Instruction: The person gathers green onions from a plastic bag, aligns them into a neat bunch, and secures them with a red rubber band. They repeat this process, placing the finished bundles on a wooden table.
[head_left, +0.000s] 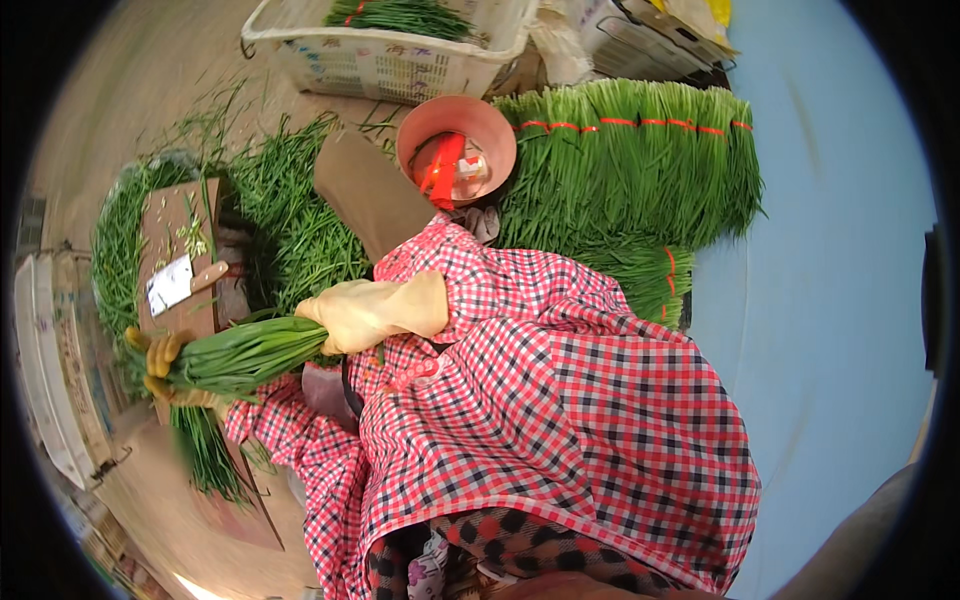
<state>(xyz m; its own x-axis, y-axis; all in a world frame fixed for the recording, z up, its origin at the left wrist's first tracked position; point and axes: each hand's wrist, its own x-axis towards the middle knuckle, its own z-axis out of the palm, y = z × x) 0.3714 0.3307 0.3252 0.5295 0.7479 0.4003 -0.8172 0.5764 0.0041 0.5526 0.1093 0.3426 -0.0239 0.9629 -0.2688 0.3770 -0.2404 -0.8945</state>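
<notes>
A loose bunch of green garlic chives (247, 356) lies lengthwise between my gloved hands. My right hand (375, 311), in a pale yellow rubber glove, is closed around the bunch's right end. At its left end my left hand (169, 364) wraps the leaves, the glove's darker yellow fingertips showing above them. More leaves (206, 457) hang below the left hand; whether they belong to the same bunch I cannot tell. Just beyond, a kitchen knife (180, 283) with a wooden handle rests on a wooden board (169, 221), beside pale trimmed scraps (193, 236).
Loose chives (300, 217) are heaped beyond the board and my knee (375, 195). A pink bucket (416, 120) holds red ties. Chive bundles with red bands (630, 165) stand in a row beside it. A white plastic crate (360, 67) sits at the back. A blue surface (825, 262) lies right.
</notes>
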